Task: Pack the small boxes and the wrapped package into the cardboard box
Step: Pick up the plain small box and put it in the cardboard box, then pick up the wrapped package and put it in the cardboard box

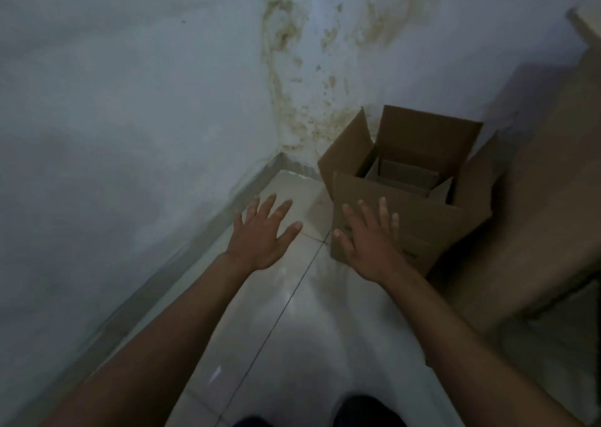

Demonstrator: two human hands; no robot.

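A brown cardboard box (422, 146) stands on the floor in the room's corner, all its flaps up and its inside bare as far as I can see. My right hand (370, 241) is spread flat in front of the box's near flap, fingers apart, holding nothing. To the left of the box, over the floor tiles, my left hand (265, 234) hovers with its fingers also spread and nothing in it. No small boxes or wrapped package are in view.
A stained white wall (130, 101) runs along the left and meets another wall behind the box. A large brown surface (536, 215), perhaps furniture or cardboard, rises directly right of the box. Pale floor tiles (309, 329) stretch toward me, my dark shoes at the bottom edge.
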